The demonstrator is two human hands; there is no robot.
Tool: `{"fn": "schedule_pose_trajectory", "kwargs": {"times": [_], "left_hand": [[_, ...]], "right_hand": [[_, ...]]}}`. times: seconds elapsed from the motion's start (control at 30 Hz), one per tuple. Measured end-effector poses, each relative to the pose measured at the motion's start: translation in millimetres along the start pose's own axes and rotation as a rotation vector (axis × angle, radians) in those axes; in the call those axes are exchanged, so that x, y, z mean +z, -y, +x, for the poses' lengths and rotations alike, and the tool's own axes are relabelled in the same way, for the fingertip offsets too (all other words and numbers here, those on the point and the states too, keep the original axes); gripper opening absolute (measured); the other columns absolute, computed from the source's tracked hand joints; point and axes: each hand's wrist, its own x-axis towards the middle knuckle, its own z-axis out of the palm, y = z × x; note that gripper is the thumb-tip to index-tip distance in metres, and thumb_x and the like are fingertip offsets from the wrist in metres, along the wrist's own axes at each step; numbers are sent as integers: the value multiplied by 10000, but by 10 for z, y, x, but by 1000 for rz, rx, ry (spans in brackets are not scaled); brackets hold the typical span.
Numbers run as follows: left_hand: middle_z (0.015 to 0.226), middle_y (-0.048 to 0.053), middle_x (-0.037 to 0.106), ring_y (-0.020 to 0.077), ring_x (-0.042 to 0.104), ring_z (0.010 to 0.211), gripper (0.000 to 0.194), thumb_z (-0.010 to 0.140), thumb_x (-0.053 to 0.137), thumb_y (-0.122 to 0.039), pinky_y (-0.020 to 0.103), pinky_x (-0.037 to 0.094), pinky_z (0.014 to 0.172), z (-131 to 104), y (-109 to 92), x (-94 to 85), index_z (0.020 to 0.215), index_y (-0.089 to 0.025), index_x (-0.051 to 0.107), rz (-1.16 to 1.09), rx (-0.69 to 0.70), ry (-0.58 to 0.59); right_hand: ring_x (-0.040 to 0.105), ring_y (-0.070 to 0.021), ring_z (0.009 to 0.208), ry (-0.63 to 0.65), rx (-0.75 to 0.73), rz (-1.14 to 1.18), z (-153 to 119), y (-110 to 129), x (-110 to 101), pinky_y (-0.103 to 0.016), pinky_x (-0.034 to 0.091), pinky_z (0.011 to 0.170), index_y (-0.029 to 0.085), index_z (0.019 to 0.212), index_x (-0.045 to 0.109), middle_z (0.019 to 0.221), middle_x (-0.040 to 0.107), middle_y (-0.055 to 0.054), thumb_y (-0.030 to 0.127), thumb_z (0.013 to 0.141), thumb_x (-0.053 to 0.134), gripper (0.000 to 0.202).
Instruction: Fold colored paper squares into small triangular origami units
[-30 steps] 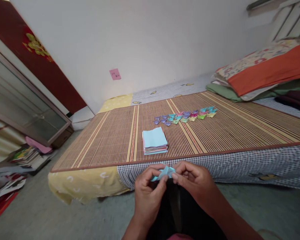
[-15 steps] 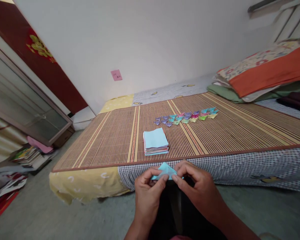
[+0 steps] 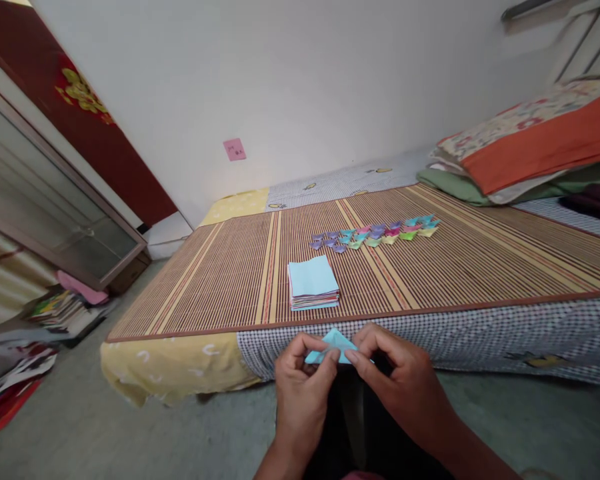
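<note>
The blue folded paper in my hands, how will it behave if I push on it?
The blue folded paper is probably light, being small between the left hand and right hand. Looking thin, it would likely crease under pushing, though being folded may stiffen it.

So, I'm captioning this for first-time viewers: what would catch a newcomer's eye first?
Probably the folded papers, a colourful cluster in rows on the striped mat. Nearer, a stack of sheets topped with light blue sits close to the mat's front edge. Below it in the picture, the left hand and right hand hold a blue paper.
</note>
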Motion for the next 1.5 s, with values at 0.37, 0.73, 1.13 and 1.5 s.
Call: {"fn": "schedule_pose_trajectory", "kwargs": {"times": [0.37, 0.73, 1.13, 1.5], "left_hand": [[673, -18, 654, 126, 584, 596, 324, 736, 868, -397, 204, 468, 556, -27, 6, 6, 732, -183, 625, -82, -34, 20], [732, -2, 702, 143, 646, 649, 343, 733, 883, -361, 227, 516, 626, -34, 22, 20, 753, -185, 589, -144, -92, 3], [700, -20, 675, 127, 605, 636, 329, 751, 867, -354, 210, 488, 614, -30, 31, 12, 741, -188, 583, -128, -56, -9], [720, -18, 660, 135, 590, 685, 308, 771, 855, -339, 220, 483, 655, -40, 42, 2, 741, -187, 588, -130, -46, -7]], "right_hand": [[540, -154, 618, -4, 24, -24, -8, 13, 7, -275, 437, 612, 238, 685, 489, 658, 543, 26, 264, 968, 591, 302], [550, -148, 618, -4, 3, -50, -29, 17, 19, -277, 442, 611, 238, 689, 480, 665, 547, 27, 250, 973, 588, 304], [540, -144, 602, 33, 26, -58, -41, 19, 12, -276, 430, 586, 235, 693, 494, 658, 540, 32, 286, 978, 588, 304], [520, -140, 598, 65, 38, -83, -4, 18, -1, -266, 418, 580, 233, 709, 498, 656, 530, 37, 297, 972, 589, 286]]}}
